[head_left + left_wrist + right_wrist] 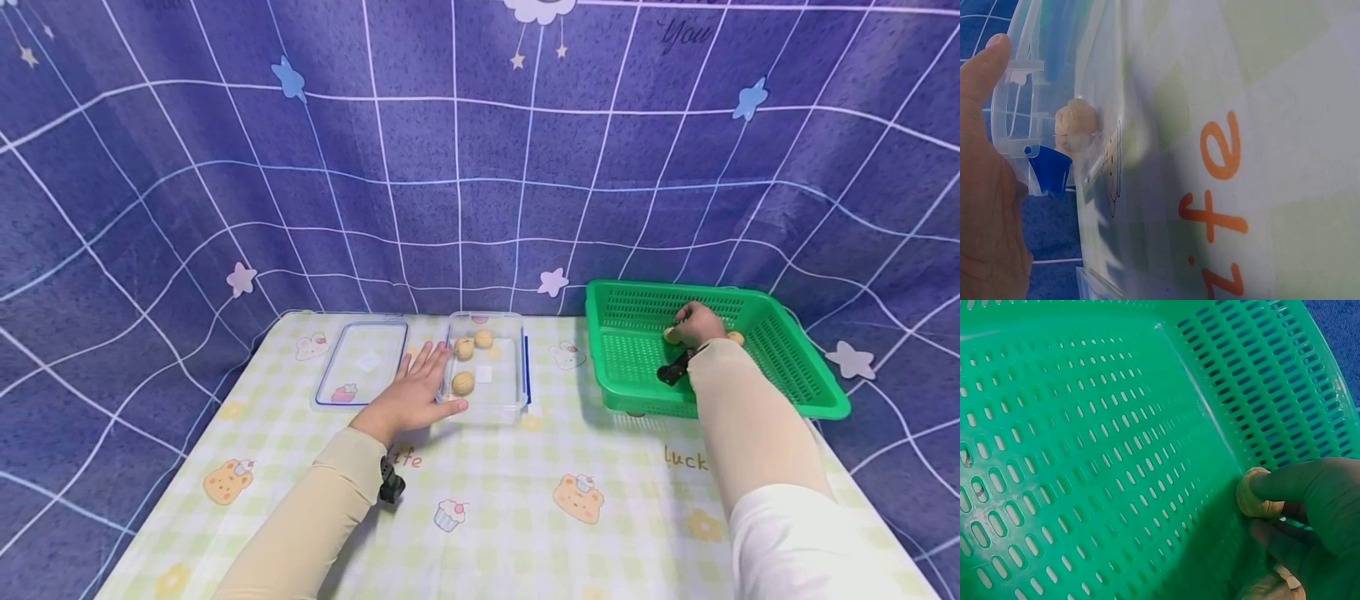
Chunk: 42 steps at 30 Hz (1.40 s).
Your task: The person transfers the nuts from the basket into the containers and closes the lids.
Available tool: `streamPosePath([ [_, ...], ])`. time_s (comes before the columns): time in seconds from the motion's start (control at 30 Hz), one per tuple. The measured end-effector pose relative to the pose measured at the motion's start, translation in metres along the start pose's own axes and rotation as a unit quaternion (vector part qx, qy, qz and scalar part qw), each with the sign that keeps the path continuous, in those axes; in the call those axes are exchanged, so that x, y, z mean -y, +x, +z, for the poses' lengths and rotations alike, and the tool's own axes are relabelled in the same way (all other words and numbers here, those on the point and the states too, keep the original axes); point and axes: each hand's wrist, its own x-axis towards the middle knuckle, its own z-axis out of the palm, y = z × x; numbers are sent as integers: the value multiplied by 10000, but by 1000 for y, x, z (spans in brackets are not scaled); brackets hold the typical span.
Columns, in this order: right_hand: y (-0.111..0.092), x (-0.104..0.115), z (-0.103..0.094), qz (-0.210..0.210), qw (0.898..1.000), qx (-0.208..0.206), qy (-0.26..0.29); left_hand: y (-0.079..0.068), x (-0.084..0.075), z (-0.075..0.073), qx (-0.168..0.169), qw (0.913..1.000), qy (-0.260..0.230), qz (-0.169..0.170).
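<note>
Picking out a tan, round, wrinkled walnut (1247,495) seems the step in hand: the right hand (701,323) pinches it inside the green, perforated plastic basket (630,358) at the tabletop's (510,542) far right corner. The left hand (412,396), fingers straight, touches a clear, rectangular plastic box (506,392) near the far edge, with three walnuts (462,383) inside. Next likely calls for lifting clear of the basket.

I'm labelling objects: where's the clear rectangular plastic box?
Near the head view's middle, the box stands between the left hand and the green perforated plastic basket.
</note>
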Motion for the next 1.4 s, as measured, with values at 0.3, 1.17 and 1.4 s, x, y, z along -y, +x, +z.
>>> streamPosePath([
  [0.3,-3,7,-8,-155,9992,296,-225,-1,0,1,-40,10000,16,21],
  [1.17,-18,58,-12,-869,9857,434,1375,-1,-3,1,-47,10000,24,-3],
  [1.4,-19,71,-11,-1112,9798,163,1651,2,-5,0,-33,9997,223,-23],
])
